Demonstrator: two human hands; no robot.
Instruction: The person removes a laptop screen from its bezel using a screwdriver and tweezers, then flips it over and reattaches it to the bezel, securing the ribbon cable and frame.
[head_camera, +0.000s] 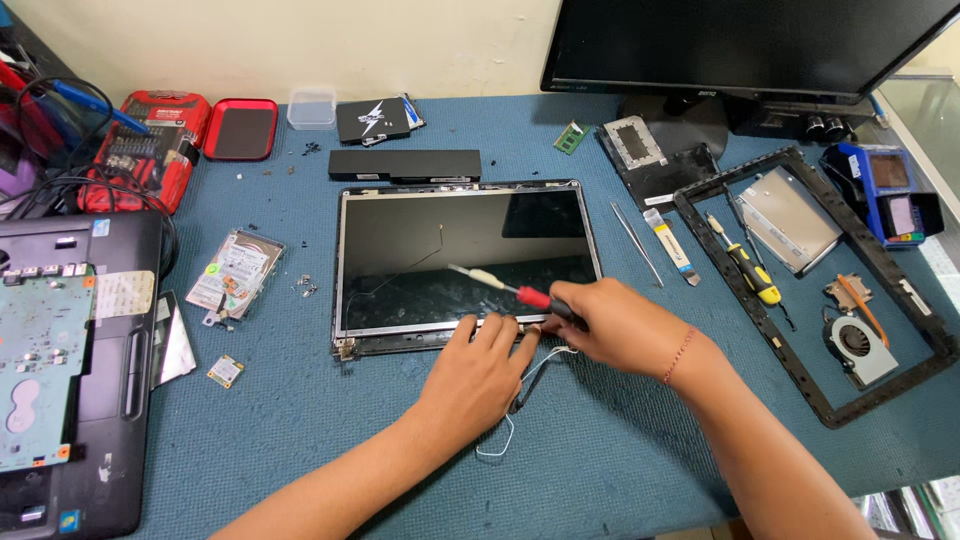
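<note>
Clutching red screwdriver (520, 292), right hand (615, 325) fully closed.

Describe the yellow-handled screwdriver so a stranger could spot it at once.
Start at the big black monitor at the back right, then drop to the empty black screen bezel lying on the blue mat. Inside that frame lies the screwdriver. Its yellow-and-black handle sets it apart from the red-handled one in the right hand.
</note>
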